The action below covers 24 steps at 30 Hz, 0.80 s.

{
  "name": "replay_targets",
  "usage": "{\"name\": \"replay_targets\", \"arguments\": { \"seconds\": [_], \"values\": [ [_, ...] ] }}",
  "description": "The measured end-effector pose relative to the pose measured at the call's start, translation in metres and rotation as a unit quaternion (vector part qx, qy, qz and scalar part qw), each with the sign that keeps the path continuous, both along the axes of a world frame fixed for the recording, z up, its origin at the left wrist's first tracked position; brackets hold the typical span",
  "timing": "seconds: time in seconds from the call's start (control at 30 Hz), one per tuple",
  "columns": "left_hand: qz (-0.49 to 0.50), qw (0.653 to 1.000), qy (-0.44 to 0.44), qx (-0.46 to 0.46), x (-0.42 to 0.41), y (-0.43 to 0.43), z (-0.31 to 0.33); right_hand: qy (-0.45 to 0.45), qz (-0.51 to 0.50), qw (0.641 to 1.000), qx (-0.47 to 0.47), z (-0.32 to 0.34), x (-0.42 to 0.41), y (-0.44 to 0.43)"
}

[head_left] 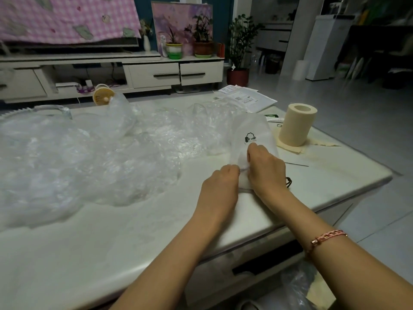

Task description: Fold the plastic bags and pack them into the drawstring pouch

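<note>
White pouch (252, 135) lies lengthwise away, mouth seemingly nearest.

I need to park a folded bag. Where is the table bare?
Bare: the near strip of table between plastic bags and front edge, left of the left hand; also the corner right of the drawstring pouch, before the paper roll. Crowded: the far half.

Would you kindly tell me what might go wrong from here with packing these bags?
The plastic bags lie loose and crumpled, so they may not fit the drawstring pouch that the left hand and right hand pinch. That right hand could knock the cream roll standing near the table edge.
</note>
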<state>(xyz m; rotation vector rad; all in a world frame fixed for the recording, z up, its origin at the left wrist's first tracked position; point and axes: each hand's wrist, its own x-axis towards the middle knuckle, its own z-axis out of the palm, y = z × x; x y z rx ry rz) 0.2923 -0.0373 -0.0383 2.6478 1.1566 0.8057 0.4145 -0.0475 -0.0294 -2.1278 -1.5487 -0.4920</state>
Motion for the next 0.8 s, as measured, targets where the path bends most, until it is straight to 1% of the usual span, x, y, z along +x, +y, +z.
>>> {"name": "replay_targets", "arguments": {
  "seconds": [0.07,0.1,0.13,0.23,0.27,0.33,0.37,0.43,0.47,0.53,0.6,0.7,0.8],
  "values": [
    [0.005,0.999,0.029,0.035,-0.007,0.002,-0.003,-0.025,-0.027,0.996,-0.087,0.004,-0.003,0.005],
    [0.013,0.998,0.037,0.041,-0.01,0.005,-0.003,-0.021,-0.034,0.992,-0.123,0.005,-0.004,0.008],
    [0.021,0.998,0.041,0.051,-0.016,0.009,-0.003,0.001,-0.038,0.988,-0.147,0.008,-0.006,0.01],
    [0.051,0.994,0.024,0.093,-0.037,0.026,-0.001,0.12,-0.038,0.967,-0.22,0.02,-0.005,0.011],
    [0.062,0.994,0.012,0.091,-0.046,0.031,0.001,0.141,-0.024,0.957,-0.254,0.026,-0.006,0.009],
    [0.112,0.991,-0.025,0.062,-0.06,0.039,0.01,0.131,-0.004,0.946,-0.296,0.038,-0.008,-0.002],
    [0.141,0.99,-0.011,0.025,-0.066,0.042,0.016,0.105,0.0,0.952,-0.286,0.043,-0.011,-0.009],
    [0.178,0.982,-0.005,-0.066,-0.075,0.05,0.026,0.075,0.015,0.973,-0.216,0.048,-0.024,-0.022],
    [0.194,0.976,-0.012,-0.102,-0.077,0.055,0.028,0.087,0.032,0.98,-0.175,0.049,-0.031,-0.027],
    [0.22,0.962,-0.023,-0.159,-0.079,0.063,0.029,0.135,0.087,0.979,-0.124,0.049,-0.047,-0.029],
    [0.256,0.95,-0.04,-0.173,-0.079,0.066,0.026,0.16,0.122,0.972,-0.122,0.046,-0.059,-0.025],
    [0.317,0.93,-0.109,-0.153,-0.08,0.068,0.026,0.159,0.138,0.969,-0.128,0.04,-0.067,-0.02],
    [0.339,0.917,-0.119,-0.175,-0.085,0.074,0.03,0.156,0.152,0.969,-0.113,0.038,-0.07,-0.016]
  ]
}}
